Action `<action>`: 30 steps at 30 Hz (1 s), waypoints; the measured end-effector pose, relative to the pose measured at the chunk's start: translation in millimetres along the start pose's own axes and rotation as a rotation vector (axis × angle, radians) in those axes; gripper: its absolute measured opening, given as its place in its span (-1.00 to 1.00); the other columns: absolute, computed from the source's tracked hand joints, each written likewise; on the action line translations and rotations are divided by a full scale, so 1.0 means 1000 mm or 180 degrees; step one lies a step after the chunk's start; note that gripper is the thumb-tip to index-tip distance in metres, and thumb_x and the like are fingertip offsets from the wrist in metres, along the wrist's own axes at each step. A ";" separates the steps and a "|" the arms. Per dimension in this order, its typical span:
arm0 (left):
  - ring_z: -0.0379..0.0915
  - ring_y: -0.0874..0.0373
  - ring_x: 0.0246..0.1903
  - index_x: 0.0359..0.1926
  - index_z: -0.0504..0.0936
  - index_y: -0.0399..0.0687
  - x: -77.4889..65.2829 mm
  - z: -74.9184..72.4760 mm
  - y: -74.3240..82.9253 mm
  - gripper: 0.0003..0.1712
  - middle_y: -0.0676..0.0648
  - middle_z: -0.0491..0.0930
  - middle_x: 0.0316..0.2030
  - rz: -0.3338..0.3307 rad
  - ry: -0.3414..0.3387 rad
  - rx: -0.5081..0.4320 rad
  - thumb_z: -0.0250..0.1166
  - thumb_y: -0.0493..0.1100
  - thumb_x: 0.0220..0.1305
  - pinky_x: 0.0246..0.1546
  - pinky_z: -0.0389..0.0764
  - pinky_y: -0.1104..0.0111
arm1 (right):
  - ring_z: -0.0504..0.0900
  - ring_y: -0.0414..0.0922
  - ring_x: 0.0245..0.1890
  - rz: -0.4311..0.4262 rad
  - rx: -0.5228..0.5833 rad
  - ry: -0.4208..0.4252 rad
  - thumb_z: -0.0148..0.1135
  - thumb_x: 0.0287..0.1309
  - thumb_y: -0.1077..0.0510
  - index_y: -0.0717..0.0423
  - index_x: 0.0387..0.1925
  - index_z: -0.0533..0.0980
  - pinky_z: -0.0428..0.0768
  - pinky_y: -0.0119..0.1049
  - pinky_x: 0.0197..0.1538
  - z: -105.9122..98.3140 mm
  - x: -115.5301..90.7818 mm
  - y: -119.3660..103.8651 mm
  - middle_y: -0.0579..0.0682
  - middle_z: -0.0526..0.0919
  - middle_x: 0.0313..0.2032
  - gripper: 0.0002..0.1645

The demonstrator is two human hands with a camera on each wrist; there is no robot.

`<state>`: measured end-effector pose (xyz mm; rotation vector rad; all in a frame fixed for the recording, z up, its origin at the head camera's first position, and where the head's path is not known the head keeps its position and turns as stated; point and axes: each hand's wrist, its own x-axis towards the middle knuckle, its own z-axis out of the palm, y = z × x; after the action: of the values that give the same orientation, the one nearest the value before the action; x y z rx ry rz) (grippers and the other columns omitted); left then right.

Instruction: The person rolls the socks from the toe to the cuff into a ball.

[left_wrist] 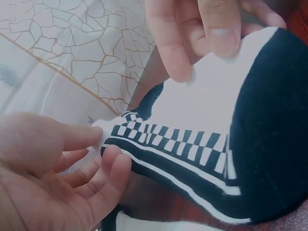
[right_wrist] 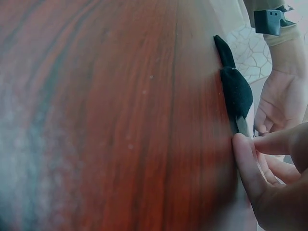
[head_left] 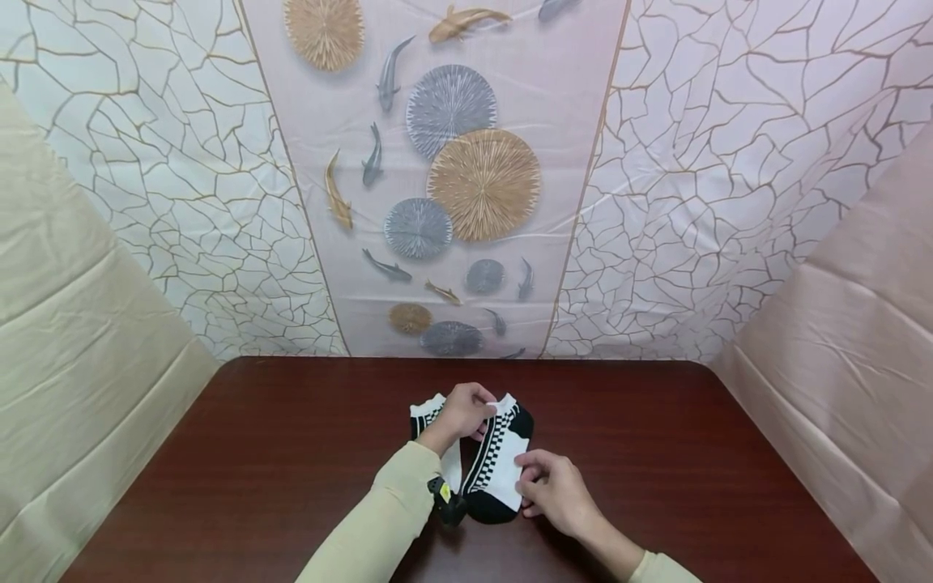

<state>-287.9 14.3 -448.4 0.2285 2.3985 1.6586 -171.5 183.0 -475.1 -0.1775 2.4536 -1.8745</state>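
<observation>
A white ankle sock (head_left: 503, 461) with black heel and toe and a black-and-white checkered band lies slanted between both hands. My left hand (head_left: 464, 411) pinches its cuff end, thumb and fingers at the opening in the left wrist view. Along the sock's white side edge, my right hand (head_left: 557, 490) pinches the fabric between thumb and fingers. The checkered band (left_wrist: 168, 144) faces up toward the left wrist camera. A second, matching sock (head_left: 450, 465) lies to the left, partly hidden under my left hand and forearm.
The dark reddish-brown wooden table (head_left: 291, 453) extends around the socks on all sides. A patterned cloth backdrop (head_left: 452, 202) hangs behind its far edge, with plain cloth walls at both sides. A small black device (head_left: 446, 502) is strapped on the left wrist.
</observation>
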 end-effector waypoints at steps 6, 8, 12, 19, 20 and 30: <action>0.46 0.12 -0.53 -0.22 0.65 -0.18 0.001 -0.006 0.002 -0.96 -0.05 0.56 -0.47 0.0110 0.0110 0.0165 0.32 -0.28 0.35 -0.55 0.47 0.35 | 0.63 -0.01 -0.53 0.0100 0.0040 0.0041 0.31 0.07 0.50 0.46 0.03 0.52 0.67 -0.07 -0.55 -0.001 0.000 -0.004 0.09 0.57 -0.41 -0.57; 0.44 0.13 -0.51 -0.23 0.66 -0.16 0.001 -0.008 0.002 -0.96 -0.04 0.55 -0.46 0.0162 0.0156 0.0209 0.32 -0.26 0.35 -0.52 0.45 0.35 | 0.63 -0.02 -0.51 0.0214 0.0103 0.0042 0.32 0.08 0.48 0.43 0.05 0.51 0.67 -0.05 -0.53 -0.001 0.000 -0.006 0.10 0.57 -0.39 -0.55; 0.42 0.14 -0.47 -0.22 0.66 -0.13 0.001 -0.011 0.001 -0.95 -0.04 0.54 -0.42 0.0244 0.0221 0.0270 0.32 -0.23 0.37 -0.46 0.45 0.34 | 0.65 -0.02 -0.46 0.0419 0.0268 0.0049 0.32 0.10 0.45 0.39 0.10 0.48 0.69 0.00 -0.47 -0.003 0.001 -0.010 0.13 0.57 -0.34 -0.52; 0.52 0.06 -0.43 -0.19 0.65 -0.13 -0.004 -0.014 0.002 -0.94 -0.05 0.58 -0.38 0.0245 0.0219 0.0032 0.31 -0.23 0.38 -0.41 0.59 0.25 | 0.69 0.00 -0.36 0.0493 0.0544 0.0092 0.30 0.14 0.44 0.39 0.14 0.41 0.70 0.04 -0.38 -0.003 0.000 -0.009 0.16 0.58 -0.32 -0.49; 0.54 0.05 -0.41 -0.19 0.65 -0.14 -0.005 -0.015 0.003 -0.94 -0.05 0.59 -0.37 0.0239 0.0216 -0.0031 0.31 -0.23 0.38 -0.39 0.62 0.24 | 0.70 0.00 -0.35 0.0503 0.0579 0.0096 0.30 0.14 0.44 0.39 0.15 0.41 0.70 0.04 -0.38 -0.003 0.000 -0.009 0.16 0.58 -0.32 -0.48; 0.57 0.08 -0.38 -0.13 0.63 -0.18 -0.007 -0.020 0.004 -0.90 -0.07 0.70 -0.28 0.0269 0.0296 -0.0291 0.29 -0.24 0.40 -0.38 0.64 0.24 | 0.73 0.06 -0.31 0.0575 0.0935 0.0067 0.27 0.16 0.43 0.42 0.19 0.32 0.71 0.02 -0.31 -0.002 0.001 -0.012 0.18 0.60 -0.29 -0.43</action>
<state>-285.9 -3.8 -437.3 0.2456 2.4026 1.8501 -171.9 182.3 -463.3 0.0737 2.0901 -2.1288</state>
